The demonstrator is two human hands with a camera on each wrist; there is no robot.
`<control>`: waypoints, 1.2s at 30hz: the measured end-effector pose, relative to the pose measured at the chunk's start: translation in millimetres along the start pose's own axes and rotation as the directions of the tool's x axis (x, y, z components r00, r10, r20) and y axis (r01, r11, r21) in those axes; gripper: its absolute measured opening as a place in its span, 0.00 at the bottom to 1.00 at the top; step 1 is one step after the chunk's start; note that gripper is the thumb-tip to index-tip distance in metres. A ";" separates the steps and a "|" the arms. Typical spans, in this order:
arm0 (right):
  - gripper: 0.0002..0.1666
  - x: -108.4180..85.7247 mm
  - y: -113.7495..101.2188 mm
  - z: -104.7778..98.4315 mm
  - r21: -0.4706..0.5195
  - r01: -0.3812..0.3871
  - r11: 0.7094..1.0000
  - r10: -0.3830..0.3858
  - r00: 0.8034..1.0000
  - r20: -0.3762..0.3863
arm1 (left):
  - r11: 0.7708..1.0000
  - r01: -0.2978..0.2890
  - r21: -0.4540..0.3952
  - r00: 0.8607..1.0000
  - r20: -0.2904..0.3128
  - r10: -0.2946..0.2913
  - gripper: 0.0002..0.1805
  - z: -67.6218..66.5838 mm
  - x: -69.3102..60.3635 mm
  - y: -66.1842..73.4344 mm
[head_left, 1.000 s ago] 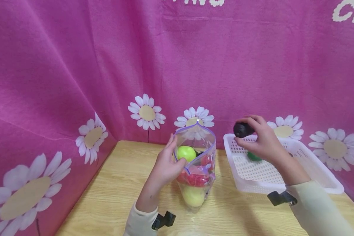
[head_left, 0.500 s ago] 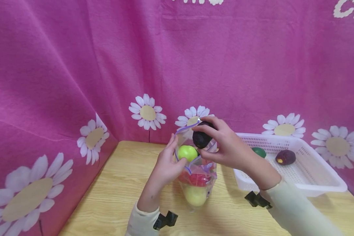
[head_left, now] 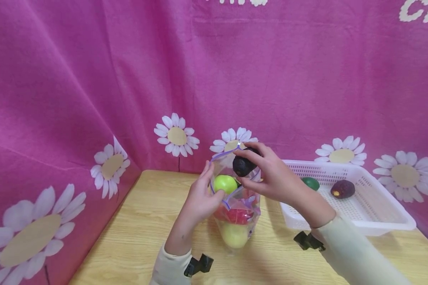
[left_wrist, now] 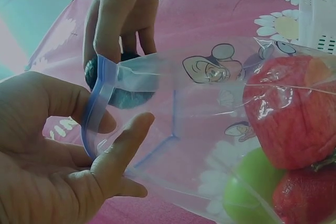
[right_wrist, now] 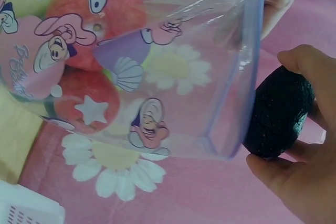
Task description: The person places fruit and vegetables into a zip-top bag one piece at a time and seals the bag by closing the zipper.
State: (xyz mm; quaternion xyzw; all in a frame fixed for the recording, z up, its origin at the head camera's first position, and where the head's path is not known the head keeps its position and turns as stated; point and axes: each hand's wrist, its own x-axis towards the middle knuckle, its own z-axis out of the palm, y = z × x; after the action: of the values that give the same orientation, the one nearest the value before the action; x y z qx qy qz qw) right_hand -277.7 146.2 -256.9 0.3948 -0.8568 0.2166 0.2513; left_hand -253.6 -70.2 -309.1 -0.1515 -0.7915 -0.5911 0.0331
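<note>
A clear zip bag (head_left: 250, 202) with a purple rim and printed cartoons stands upright on the table. My left hand (head_left: 201, 196) pinches its near-left rim, thumb on one side and fingers on the other, and the mouth gapes. Inside the bag are a green apple (head_left: 225, 184), red fruit (head_left: 239, 216) and a pale yellow-green fruit (head_left: 234, 236) at the bottom. My right hand (head_left: 276, 176) grips a black avocado (right_wrist: 281, 111) between thumb and fingers, right at the bag's mouth. In the right wrist view the avocado lies against or just beside the rim; touching or apart, I cannot tell.
To the right stands a white plastic basket (head_left: 381, 227) with a green fruit (head_left: 310, 183) and a dark purple fruit (head_left: 342, 189) in it. A pink daisy-patterned cloth (head_left: 289, 79) hangs behind the wooden table (head_left: 128, 245).
My right hand has brought the avocado left from above the basket to the bag's mouth, moving little in the last half second. The left hand keeps its hold on the bag.
</note>
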 end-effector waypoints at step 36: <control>0.23 -46.7 172.3 -14.5 -0.008 -0.439 0.898 0.434 0.890 -0.139 | 0.999 -0.033 0.004 0.995 -0.095 0.034 0.46 -24.3 6.9 -3.7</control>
State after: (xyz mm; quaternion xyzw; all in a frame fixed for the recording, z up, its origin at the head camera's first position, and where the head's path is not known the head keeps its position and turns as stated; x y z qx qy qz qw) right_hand -383.0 283.4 -303.5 0.1718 -0.9088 0.2767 0.2607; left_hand -264.3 -92.8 -303.7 -0.1366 -0.7870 -0.5962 0.0807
